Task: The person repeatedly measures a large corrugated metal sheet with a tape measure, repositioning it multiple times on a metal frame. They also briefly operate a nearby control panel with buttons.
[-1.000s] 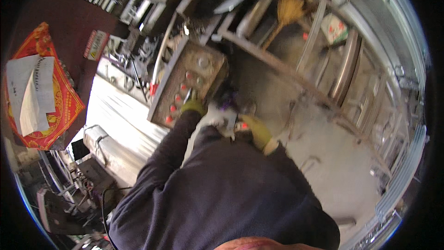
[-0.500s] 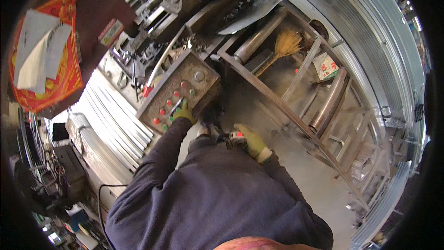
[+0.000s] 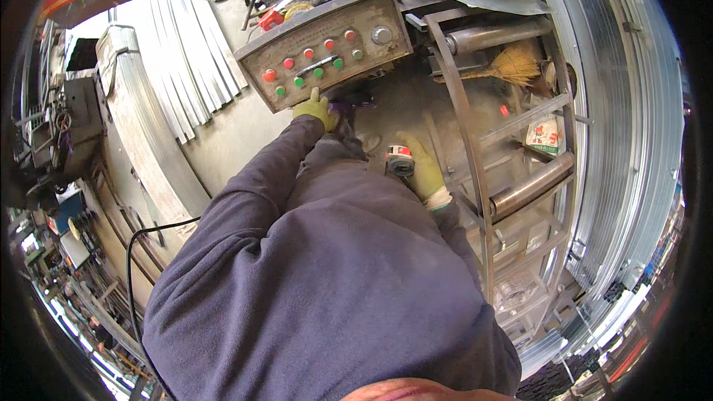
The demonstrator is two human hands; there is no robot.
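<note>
My left hand [image 3: 317,109], in a yellow-green work glove, is just below the lower edge of a grimy metal control box [image 3: 327,48]. One finger stretches up toward its buttons, and nothing shows in the hand. The panel carries rows of red buttons [image 3: 309,53], green buttons [image 3: 318,73], a slim metal bar [image 3: 316,66] and a round grey knob [image 3: 382,35]. At the front of my body, my gloved right hand [image 3: 425,171] is closed along the side of a small rounded black tool with a red-and-white band [image 3: 399,160]; its fingers are partly hidden.
To the right stands a metal frame with rollers [image 3: 535,186], with a straw broom [image 3: 512,67] and a printed bag [image 3: 544,134] in it. Long metal strips [image 3: 178,52] lie at left. A black cable [image 3: 132,252] runs beside my left side.
My left hand has drawn back from the buttons to below the panel's edge. The view has turned and shifted, with the control box now higher. The right hand keeps the banded tool.
</note>
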